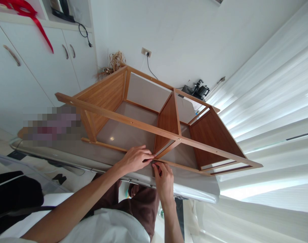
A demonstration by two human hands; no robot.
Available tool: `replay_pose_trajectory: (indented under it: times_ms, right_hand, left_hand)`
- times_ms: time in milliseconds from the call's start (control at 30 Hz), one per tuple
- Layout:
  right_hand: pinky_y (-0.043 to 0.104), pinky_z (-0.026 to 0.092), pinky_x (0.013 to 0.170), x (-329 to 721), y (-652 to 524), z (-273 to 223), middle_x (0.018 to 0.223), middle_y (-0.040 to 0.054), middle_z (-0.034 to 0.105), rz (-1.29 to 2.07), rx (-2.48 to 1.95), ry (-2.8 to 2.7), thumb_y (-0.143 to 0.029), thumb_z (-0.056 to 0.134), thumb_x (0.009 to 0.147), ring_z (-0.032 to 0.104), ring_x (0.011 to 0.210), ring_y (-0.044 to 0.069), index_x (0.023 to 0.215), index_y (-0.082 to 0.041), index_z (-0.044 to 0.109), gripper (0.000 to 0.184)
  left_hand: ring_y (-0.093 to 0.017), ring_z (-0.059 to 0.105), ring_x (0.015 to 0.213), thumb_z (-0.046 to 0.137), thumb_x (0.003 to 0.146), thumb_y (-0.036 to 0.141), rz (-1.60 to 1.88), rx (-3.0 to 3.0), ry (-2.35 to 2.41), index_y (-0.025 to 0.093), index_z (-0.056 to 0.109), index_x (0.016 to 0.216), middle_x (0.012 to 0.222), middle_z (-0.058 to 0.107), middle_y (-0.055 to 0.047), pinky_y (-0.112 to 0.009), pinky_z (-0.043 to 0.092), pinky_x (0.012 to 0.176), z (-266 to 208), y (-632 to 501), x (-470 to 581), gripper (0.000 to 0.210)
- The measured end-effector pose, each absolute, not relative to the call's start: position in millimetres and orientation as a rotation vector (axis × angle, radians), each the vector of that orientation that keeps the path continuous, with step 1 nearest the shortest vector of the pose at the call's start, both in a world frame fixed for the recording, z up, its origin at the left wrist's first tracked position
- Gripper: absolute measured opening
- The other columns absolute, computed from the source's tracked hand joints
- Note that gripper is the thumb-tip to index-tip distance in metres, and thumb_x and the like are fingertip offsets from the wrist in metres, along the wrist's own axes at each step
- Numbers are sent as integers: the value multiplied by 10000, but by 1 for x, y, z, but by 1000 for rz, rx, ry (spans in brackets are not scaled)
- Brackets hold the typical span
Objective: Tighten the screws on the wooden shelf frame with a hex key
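Observation:
A brown wooden shelf frame (118,118) lies on its side on a glossy grey table (207,185). Upright panels stand inside it: an end panel, a middle panel (166,118) and a right panel (212,136). My left hand (137,158) is closed at the near bottom rail, its fingertips pressed to the corner where the middle panel meets it. Just to the right, my right hand (164,175) pinches at the near side of the same joint. Whatever lies between its thumb and fingers is too small to make out.
White cabinets (42,50) stand at the left, with a red ribbon (27,10) and a kettle (60,8) on the shelf above. Dried stalks (116,60) and a black coffee-pot set (199,89) sit beyond the frame. White curtains (275,101) hang at the right.

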State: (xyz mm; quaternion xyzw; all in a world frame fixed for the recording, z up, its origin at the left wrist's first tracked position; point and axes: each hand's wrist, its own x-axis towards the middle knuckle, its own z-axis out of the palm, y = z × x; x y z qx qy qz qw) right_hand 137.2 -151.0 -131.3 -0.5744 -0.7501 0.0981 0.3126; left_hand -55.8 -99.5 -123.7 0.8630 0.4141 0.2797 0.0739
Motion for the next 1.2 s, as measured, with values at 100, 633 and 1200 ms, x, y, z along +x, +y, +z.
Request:
replay_pose_trajectory:
  times_ms: [100, 633, 1200]
  right_hand:
    - [299, 457, 764, 135, -152, -131, 859, 44, 641, 255, -1499, -1996, -330, 484, 1019, 579, 802, 181, 987, -214, 703, 250]
    - [313, 490, 822, 136, -150, -126, 918, 64, 630, 238, -1425, -2046, -284, 459, 1026, 590, 889, 185, 962, -205, 685, 247]
    - [318, 466, 771, 127, -150, -110, 891, 52, 640, 125, -1539, -2146, -188, 485, 997, 592, 854, 207, 910, -202, 656, 193]
  left_hand:
    - [-177, 600, 902, 542, 982, 314, 847, 2589, 1237, 277, 738, 1119, 1008, 745, -9, -289, 505, 752, -124, -99, -56, 242]
    - [-184, 597, 924, 535, 986, 322, 815, 2593, 1258, 286, 730, 1137, 1014, 745, 2, -293, 501, 755, -123, -100, -56, 249]
    - [-177, 596, 922, 533, 990, 321, 837, 2583, 1230, 312, 718, 1161, 998, 740, 5, -289, 496, 773, -126, -99, -56, 252]
